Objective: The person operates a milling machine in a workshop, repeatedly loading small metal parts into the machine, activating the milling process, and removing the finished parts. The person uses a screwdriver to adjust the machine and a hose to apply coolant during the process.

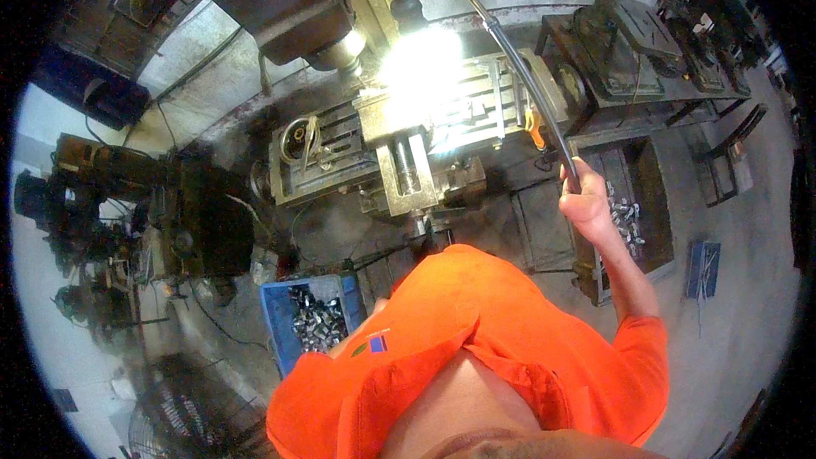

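Observation:
My right hand [583,201] is closed around the lower end of a long dark lever [531,85], which slants up to the machine head [289,4]. My left forearm [361,327] shows beside my orange shirt, close to a blue crate [278,323] of small shiny metal parts [319,319]. The fingers of that hand are hidden by my body. Ahead of me a machine vise [410,178] sits on a slotted machine table [336,168]. Glare from a lamp [422,72] washes out the vise's far end and whatever is there.
A handwheel [297,140] is at the table's left end. An orange-handled tool [535,129] hangs near its right side. On the right are a dark bin [650,195] of metal parts, a workbench [586,115] and a small blue box [702,270]. A fan [183,412] stands lower left.

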`<state>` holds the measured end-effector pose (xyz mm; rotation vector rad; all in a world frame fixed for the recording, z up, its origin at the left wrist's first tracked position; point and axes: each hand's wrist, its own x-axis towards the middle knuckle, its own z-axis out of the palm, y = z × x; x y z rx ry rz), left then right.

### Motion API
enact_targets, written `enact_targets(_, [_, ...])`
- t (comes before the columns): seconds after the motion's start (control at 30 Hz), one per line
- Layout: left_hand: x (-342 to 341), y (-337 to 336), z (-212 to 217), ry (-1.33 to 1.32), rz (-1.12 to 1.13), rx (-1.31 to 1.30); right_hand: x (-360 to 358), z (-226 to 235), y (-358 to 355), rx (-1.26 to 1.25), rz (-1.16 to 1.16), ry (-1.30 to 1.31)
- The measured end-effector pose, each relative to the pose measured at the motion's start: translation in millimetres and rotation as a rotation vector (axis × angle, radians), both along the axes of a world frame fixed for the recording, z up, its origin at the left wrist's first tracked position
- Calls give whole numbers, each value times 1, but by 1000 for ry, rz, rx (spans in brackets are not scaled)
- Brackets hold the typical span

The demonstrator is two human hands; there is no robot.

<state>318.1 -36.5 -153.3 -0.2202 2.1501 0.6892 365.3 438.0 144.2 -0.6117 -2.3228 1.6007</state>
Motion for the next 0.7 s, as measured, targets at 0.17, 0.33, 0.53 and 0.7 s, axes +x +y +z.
enact_targets(0.17, [0,0,0,0,1,2,-2,-5,1,15,1,-6])
enact_targets(0.33, [-1,-1,0,1,0,8,-5,-10,1,130,-28,-21])
enact_targets(0.53, [-1,-2,-2,-2,6,17,-11,-24,3,54,0,27])
enact_targets(0.7, [-4,-4,3,3,27,47,-27,-52,5,131,-42,40])
